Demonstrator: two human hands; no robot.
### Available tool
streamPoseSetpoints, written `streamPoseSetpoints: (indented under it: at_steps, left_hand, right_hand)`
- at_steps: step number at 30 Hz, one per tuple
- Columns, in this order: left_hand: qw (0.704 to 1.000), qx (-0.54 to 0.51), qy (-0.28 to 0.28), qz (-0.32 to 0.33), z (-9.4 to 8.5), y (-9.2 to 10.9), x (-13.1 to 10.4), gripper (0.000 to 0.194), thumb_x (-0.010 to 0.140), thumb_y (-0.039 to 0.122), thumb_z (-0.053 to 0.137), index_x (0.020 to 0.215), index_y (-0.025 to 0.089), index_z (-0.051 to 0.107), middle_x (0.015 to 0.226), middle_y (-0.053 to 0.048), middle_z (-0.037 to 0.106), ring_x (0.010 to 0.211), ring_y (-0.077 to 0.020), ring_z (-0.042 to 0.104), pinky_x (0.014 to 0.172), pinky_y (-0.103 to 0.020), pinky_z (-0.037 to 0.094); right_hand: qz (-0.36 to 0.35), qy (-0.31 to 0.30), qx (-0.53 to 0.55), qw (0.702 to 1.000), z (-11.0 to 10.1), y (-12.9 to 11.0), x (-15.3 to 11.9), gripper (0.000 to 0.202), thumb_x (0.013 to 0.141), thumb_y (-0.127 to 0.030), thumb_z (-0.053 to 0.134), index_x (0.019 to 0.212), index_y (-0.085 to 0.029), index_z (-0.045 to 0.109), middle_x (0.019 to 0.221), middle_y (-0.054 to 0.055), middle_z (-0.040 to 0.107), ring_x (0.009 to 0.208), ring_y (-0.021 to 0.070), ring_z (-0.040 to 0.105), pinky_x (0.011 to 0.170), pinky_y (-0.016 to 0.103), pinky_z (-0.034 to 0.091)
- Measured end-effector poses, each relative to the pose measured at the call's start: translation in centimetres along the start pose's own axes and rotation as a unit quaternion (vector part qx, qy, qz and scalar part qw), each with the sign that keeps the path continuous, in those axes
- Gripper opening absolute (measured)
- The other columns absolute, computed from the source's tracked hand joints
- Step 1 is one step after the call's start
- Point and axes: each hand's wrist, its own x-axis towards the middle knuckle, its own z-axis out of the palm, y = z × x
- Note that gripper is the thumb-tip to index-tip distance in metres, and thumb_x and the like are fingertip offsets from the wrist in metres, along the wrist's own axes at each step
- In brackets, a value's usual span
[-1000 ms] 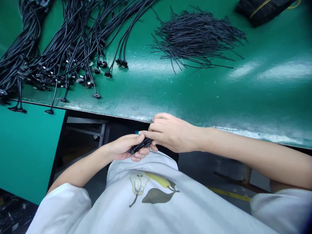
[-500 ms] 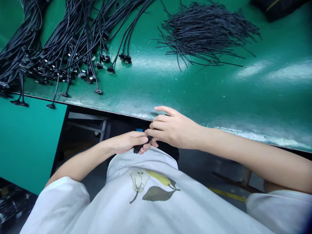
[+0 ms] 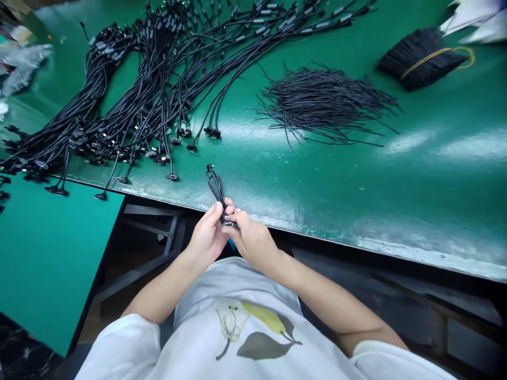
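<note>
A black cable [image 3: 215, 186], folded into a narrow looped bundle, is held between both hands near the table's front edge. My left hand [image 3: 208, 235] is closed around the lower part of the bundle, its thumb along the side. My right hand [image 3: 251, 237] pinches the bundle's near end, where a connector with a metal opening [image 3: 229, 224] shows between the fingers. Another small black end [image 3: 209, 167] points away at the far tip of the loops. Whether a tie is round the bundle is hidden by the fingers.
Many black cables [image 3: 158, 95] with connectors lie across the left of the green table [image 3: 317, 195]. Thin black ties [image 3: 325, 103] lie loose in a pile at centre right. Beyond sits a black bundle [image 3: 422, 58] with a yellow band. A lower green surface [image 3: 47, 253] adjoins at left.
The bundle has come up from below the table edge, its loops now pointing away from me. My right hand has drawn in closer and turned, gripping the near end. The view has shifted farther over the table.
</note>
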Motion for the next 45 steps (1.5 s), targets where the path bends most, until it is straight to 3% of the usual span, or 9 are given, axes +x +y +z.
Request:
streamPoseSetpoints:
  at_steps: [7, 12, 14, 20, 27, 34, 41, 43, 45]
  left_hand:
    - [0.995, 0.096, 0.011, 0.02, 0.1, 0.0, -0.8, 0.028, 0.077, 0.037, 0.073, 0.083, 0.015, 0.058, 0.064, 0.005, 0.045, 0.058, -0.0068, 0.049, 0.054, -0.017, 0.043]
    - [0.97, 0.235, -0.035, 0.046, -0.1, 0.0, -1.3, 0.039, 0.077, 0.05, 0.069, 0.069, 0.017, 0.049, 0.053, 0.008, 0.036, 0.045, -0.0059, 0.033, 0.042, -0.018, 0.032]
    - [0.951, 0.302, -0.062, 0.029, -0.8, 0.1, -1.5, 0.039, 0.081, 0.052, 0.063, 0.072, 0.017, 0.051, 0.053, 0.008, 0.037, 0.044, -0.0061, 0.032, 0.042, -0.019, 0.032]
    - [0.828, 0.54, -0.148, -0.041, -2.8, 0.8, -2.7, 0.041, 0.092, 0.052, 0.046, 0.079, 0.015, 0.057, 0.048, 0.006, 0.042, 0.043, -0.0084, 0.039, 0.047, -0.022, 0.033]
    - [0.822, 0.515, -0.205, -0.127, -1.7, 1.0, -2.8, 0.042, 0.091, 0.056, 0.044, 0.087, 0.016, 0.056, 0.055, 0.007, 0.038, 0.046, -0.0087, 0.034, 0.047, -0.022, 0.035]
    - [0.758, 0.6, -0.233, -0.106, 1.0, 2.5, -1.1, 0.044, 0.092, 0.058, 0.038, 0.094, 0.017, 0.054, 0.064, 0.005, 0.042, 0.048, -0.0086, 0.037, 0.047, -0.022, 0.032]
    - [0.806, 0.535, -0.232, -0.099, 1.9, 2.3, 1.8, 0.043, 0.09, 0.058, 0.046, 0.082, 0.016, 0.054, 0.058, 0.006, 0.04, 0.048, -0.0084, 0.038, 0.049, -0.022, 0.033]
    - [0.861, 0.473, -0.179, -0.054, 2.1, 2.4, 2.5, 0.04, 0.089, 0.055, 0.051, 0.084, 0.016, 0.055, 0.058, 0.006, 0.038, 0.05, -0.008, 0.037, 0.049, -0.021, 0.032]
    - [0.91, 0.393, -0.128, -0.023, 2.5, 2.5, 2.9, 0.037, 0.087, 0.053, 0.056, 0.086, 0.016, 0.055, 0.06, 0.006, 0.037, 0.05, -0.0068, 0.033, 0.048, -0.02, 0.031]
  right_hand:
    - [-0.112, -0.078, -0.033, 0.99, -4.7, 0.0, 0.7, 0.028, 0.098, -0.035, 0.045, 0.108, -0.015, 0.063, 0.083, 0.006, 0.07, 0.069, 0.0145, 0.063, 0.063, 0.026, 0.044]
    - [-0.261, -0.048, -0.174, 0.948, -7.6, 1.5, 4.0, 0.036, 0.094, -0.015, 0.044, 0.13, -0.017, 0.052, 0.124, 0.01, 0.061, 0.117, 0.022, 0.053, 0.101, 0.044, 0.036]
    - [-0.301, -0.089, -0.222, 0.923, -7.9, 2.2, 4.8, 0.032, 0.096, -0.015, 0.039, 0.124, -0.014, 0.054, 0.117, 0.01, 0.063, 0.112, 0.022, 0.054, 0.105, 0.05, 0.031]
    - [-0.334, -0.205, -0.24, 0.888, -6.8, 2.9, 2.4, 0.023, 0.098, -0.017, 0.034, 0.092, -0.014, 0.055, 0.08, 0.004, 0.057, 0.067, 0.0149, 0.051, 0.06, 0.03, 0.037]
    - [-0.345, -0.155, -0.247, 0.892, -7.1, 2.7, 0.3, 0.027, 0.1, -0.023, 0.031, 0.089, -0.014, 0.054, 0.067, 0.0, 0.048, 0.054, 0.0131, 0.042, 0.049, 0.03, 0.024]
    - [-0.301, -0.14, -0.266, 0.905, -9.2, 4.0, 1.7, 0.028, 0.1, -0.027, 0.033, 0.08, -0.017, 0.049, 0.064, -0.001, 0.048, 0.054, 0.0129, 0.043, 0.049, 0.031, 0.02]
    - [-0.246, -0.284, -0.119, 0.919, -12.0, 8.3, 5.9, 0.026, 0.099, -0.03, 0.04, 0.087, -0.018, 0.059, 0.077, 0.0, 0.062, 0.066, 0.012, 0.054, 0.058, 0.026, 0.035]
    - [-0.166, -0.228, -0.094, 0.955, -14.1, 12.4, 9.6, 0.027, 0.101, -0.031, 0.038, 0.099, -0.019, 0.062, 0.092, 0.003, 0.065, 0.082, 0.0127, 0.057, 0.07, 0.025, 0.04]
    - [-0.012, -0.053, -0.167, 0.984, -15.6, 17.3, 13.5, 0.027, 0.1, -0.025, 0.038, 0.106, -0.015, 0.062, 0.105, 0.009, 0.064, 0.095, 0.0174, 0.056, 0.079, 0.03, 0.04]
